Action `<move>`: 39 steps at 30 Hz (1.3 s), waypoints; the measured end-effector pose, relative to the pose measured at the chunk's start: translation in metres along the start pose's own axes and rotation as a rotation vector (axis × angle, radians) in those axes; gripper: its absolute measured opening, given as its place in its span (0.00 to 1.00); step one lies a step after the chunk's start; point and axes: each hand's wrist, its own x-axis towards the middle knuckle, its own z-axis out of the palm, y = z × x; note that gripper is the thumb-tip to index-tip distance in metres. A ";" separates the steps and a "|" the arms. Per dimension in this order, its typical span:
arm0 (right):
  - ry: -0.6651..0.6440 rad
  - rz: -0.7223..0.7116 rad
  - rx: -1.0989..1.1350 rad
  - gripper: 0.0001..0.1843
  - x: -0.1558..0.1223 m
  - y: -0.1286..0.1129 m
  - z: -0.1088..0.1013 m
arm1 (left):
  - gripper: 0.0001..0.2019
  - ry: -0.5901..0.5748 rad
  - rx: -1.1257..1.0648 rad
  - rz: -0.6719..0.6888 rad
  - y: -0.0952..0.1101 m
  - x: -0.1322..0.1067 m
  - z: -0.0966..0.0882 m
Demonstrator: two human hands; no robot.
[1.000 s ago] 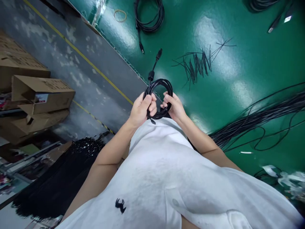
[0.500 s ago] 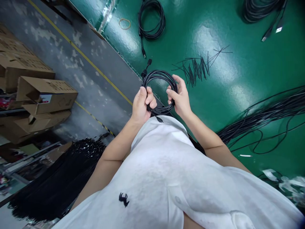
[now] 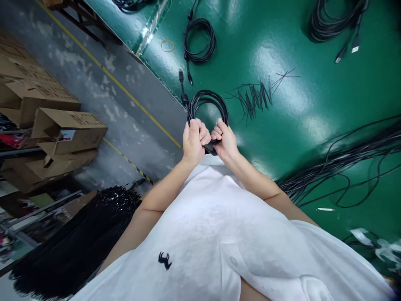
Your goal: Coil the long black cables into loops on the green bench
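**Gripping a black cable coil (image 3: pixel 209 96) at the green table (image 3: pixel 282 138)**

Clasped and partly covered by left hand (image 3: pixel 197 140) and right hand (image 3: pixel 224 140), looping out beyond both. Flanked by a cable bundle (image 3: pixel 344 154) near the right forearm (image 3: pixel 257 175), then thin black strands (image 3: pixel 253 100); farther off, by a second coil (image 3: pixel 212 44) and rubber band (image 3: pixel 167 51).

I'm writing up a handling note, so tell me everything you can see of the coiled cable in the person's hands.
The coiled cable is black, with a smooth, plastic-looking sheath, wound in several loops into a roughly round ring. At its left side, a thicker barrel and a slim connector point away from the person. The left hand grips its lower left, the right hand its lower right; their fingers partly hide the lower loops. No tie shows on the visible part.
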 end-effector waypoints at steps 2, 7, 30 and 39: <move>-0.065 -0.115 -0.213 0.18 0.005 -0.008 -0.011 | 0.19 -0.050 -0.013 -0.085 0.009 -0.002 -0.001; -0.281 -0.513 -0.872 0.30 0.025 -0.042 -0.032 | 0.19 -0.155 -0.016 -0.169 0.014 -0.008 -0.008; -0.319 -0.085 -0.503 0.14 0.032 -0.070 -0.048 | 0.23 -0.326 0.278 -0.231 0.026 -0.005 -0.009; 0.490 -0.515 -1.210 0.13 0.156 -0.114 -0.194 | 0.19 -0.270 0.540 -0.328 0.024 0.018 -0.025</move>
